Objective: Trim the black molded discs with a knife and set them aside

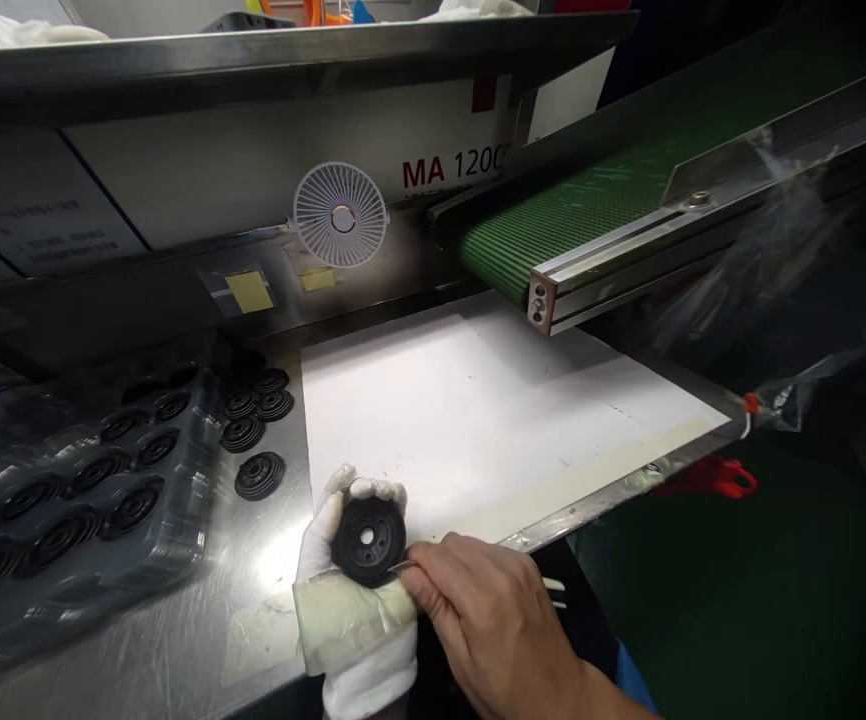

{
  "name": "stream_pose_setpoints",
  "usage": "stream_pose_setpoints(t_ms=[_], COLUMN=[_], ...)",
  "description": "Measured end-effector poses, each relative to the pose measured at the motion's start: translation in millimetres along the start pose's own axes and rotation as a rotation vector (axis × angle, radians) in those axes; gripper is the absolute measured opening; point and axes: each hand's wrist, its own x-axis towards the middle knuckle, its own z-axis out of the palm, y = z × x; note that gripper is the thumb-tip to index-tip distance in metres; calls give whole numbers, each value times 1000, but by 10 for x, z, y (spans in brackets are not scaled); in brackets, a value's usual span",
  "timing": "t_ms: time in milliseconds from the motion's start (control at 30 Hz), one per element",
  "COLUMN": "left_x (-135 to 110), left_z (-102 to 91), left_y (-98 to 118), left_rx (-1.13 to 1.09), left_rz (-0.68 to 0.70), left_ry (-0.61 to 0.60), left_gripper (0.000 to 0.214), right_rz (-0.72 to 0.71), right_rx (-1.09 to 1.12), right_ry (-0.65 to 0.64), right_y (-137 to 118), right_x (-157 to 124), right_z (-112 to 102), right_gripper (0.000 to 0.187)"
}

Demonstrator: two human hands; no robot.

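My left hand (pixel 358 590), in a white glove with a pale yellowish wrap around the palm, is closed around a black round wheel-like part (pixel 370 541). The part has a hole at its centre and faces up. My bare right hand (pixel 489 610) pinches a slim tool (pixel 401 567) whose thin tip touches or nearly touches the part's lower right rim. Two pale prongs (pixel 554 592) stick out behind that hand, maybe the tool's other end. Several similar black parts (pixel 259 475) lie on the metal table to the left.
At left, a clear plastic tray (pixel 178 540) holds rows of black parts. White sheeting (pixel 433 400) covers the table's middle. A green conveyor belt (pixel 590 215) slopes down from the right, its metal frame overhanging the table. A small white fan (pixel 341 215) stands at the back.
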Motion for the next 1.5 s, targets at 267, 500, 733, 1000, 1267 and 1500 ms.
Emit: stream_pose_setpoints(t_ms=[267,500,733,1000,1267,1500], left_x=[12,14,-68,-44,39,16], left_z=[30,21,39,59,-112,-83], left_y=[-53,-29,62,49,82,93], left_rx=[-26,-41,-25,-74,-78,-122], left_rz=[42,18,-192,-211,-259,-346], left_ry=[27,92,91,92,98,67], left_gripper=[13,12,27,17,20,29], right_rz=[22,-60,23,-12,28,95], right_rx=[195,47,101,16,138,182], right_ry=[-56,1,-20,36,-65,-86], right_y=[1,-5,38,34,63,210], right_x=[2,4,33,-9,-51,-41], right_z=[-117,-29,-76,-55,-118,-241], right_gripper=[29,29,32,25,22,24])
